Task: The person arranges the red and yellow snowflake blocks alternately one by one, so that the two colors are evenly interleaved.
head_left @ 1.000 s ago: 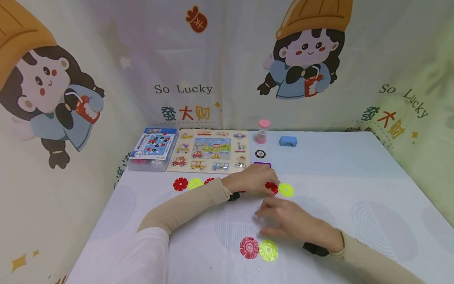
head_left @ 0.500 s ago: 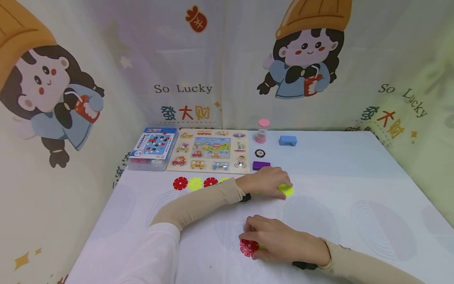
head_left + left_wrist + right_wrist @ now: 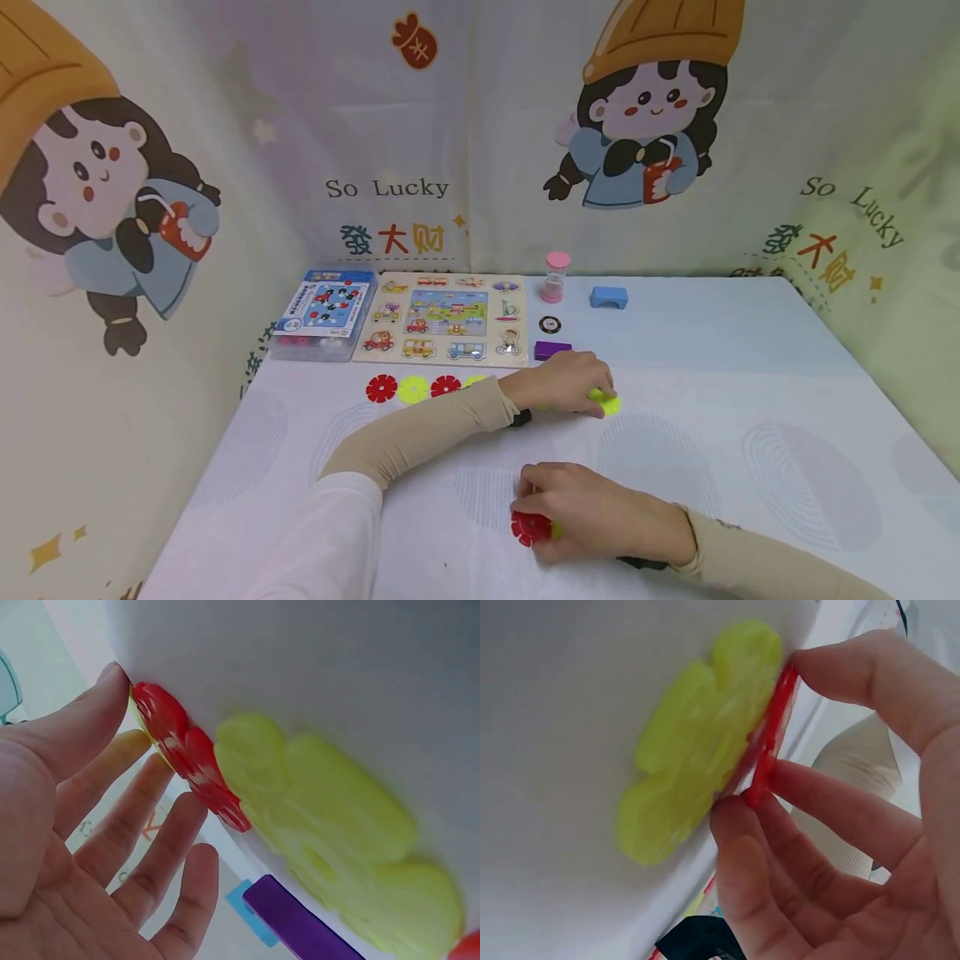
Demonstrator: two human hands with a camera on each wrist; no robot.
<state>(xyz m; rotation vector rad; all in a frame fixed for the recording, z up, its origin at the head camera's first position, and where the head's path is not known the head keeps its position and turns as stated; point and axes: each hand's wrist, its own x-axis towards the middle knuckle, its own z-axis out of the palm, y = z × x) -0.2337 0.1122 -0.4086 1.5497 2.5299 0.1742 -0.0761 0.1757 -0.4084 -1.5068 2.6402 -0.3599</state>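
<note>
A row of red and yellow snowflake discs (image 3: 382, 388) runs across the table, partly hidden behind the left arm. My left hand (image 3: 562, 383) is at the row's right end, thumb and index finger at the edges of the last yellow disc (image 3: 611, 405). In the left wrist view a red disc (image 3: 187, 754) and a nearer yellow disc (image 3: 322, 825) lie beside it. Closer to me, my right hand (image 3: 592, 512) pinches a red snowflake disc (image 3: 776, 735) between thumb and fingers, tilted on edge. Another yellow disc (image 3: 705, 742) lies flat right beside it, mostly hidden in the head view.
Along the back stand a boxed molecule set (image 3: 322, 317), a wooden picture puzzle (image 3: 446, 321), a pink hourglass (image 3: 555, 279) and a blue arch block (image 3: 609, 297). A black chip (image 3: 550, 325) and a purple block (image 3: 552, 350) lie just beyond the left hand.
My left hand has shifted right to the row's last yellow disc. My right hand has come down to the nearer pair, and the red disc there is now pinched and tilted.
</note>
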